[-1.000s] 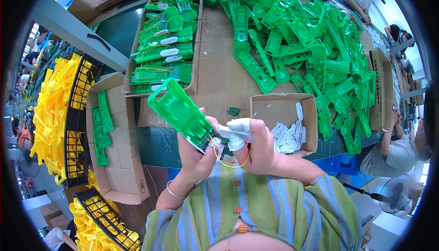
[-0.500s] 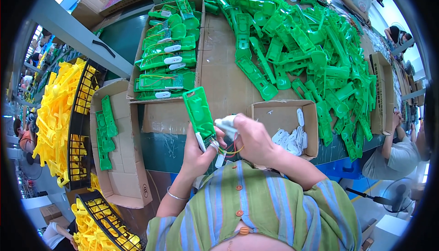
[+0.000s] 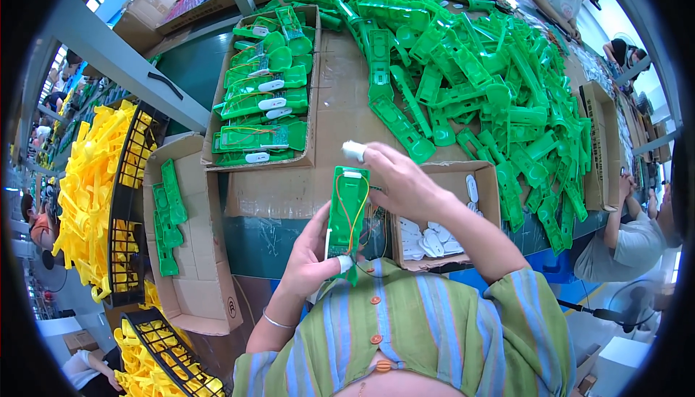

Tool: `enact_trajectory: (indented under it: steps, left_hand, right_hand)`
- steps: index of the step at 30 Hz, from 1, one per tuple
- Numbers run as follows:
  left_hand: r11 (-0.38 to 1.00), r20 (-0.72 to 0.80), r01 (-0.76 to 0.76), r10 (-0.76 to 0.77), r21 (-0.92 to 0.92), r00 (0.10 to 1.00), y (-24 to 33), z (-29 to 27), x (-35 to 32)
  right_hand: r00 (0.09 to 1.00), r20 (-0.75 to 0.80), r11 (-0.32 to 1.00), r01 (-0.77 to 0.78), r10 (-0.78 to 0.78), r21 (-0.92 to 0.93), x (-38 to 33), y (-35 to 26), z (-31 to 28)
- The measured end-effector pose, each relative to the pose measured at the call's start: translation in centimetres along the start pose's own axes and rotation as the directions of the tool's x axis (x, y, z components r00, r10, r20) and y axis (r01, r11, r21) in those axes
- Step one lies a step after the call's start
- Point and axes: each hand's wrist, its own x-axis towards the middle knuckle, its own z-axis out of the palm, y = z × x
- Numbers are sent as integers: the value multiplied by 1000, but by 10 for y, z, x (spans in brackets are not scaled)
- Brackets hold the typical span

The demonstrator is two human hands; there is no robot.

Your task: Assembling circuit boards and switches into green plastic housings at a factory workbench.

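Note:
My left hand is wrapped around a green plastic housing, held upright in front of my striped shirt. Its thumb presses near the lower end. Thin red and yellow wires run along the inside of the housing, and a small white piece sits at its top. My right hand hovers at the housing's upper right, fingers apart. One fingertip wears a white wrap and points past the housing's top. The thumb is close to the wires; whether it touches them is hard to see.
A cardboard tray holds several wired green housings. Beyond my right hand lies a big heap of green housings. A small box contains white parts. To the left stand another tray and black crates of yellow parts. People work at the right.
The housing has turned so its wires lie along it facing up; before, they hung loose at its lower end. My right hand has moved up and away from that end.

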Motion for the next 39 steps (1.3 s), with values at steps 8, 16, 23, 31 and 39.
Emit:
enact_trajectory:
  steps: [8,16,23,31,39]
  left_hand:
    - [984,-39,20,-28,-175,999,7,6,-9]
    - [981,70,41,-29,-189,997,-7,-16,2]
    - [998,10,32,-32,46,999,15,-12,24]
    - [996,86,33,-25,-88,996,3,-9,32]
    - [920,-456,-322,390,222,800,29,-39,66]
  right_hand:
    - [982,-159,994,105,-102,11,1,5,9]
    - [918,259,409,-369,299,835,-1,-7,0]
    - [938,115,477,-268,326,837,5,6,3]
    - [936,38,491,-217,349,844,1,-1,-2]
    - [871,-114,795,-485,479,-366,7,74,-40]
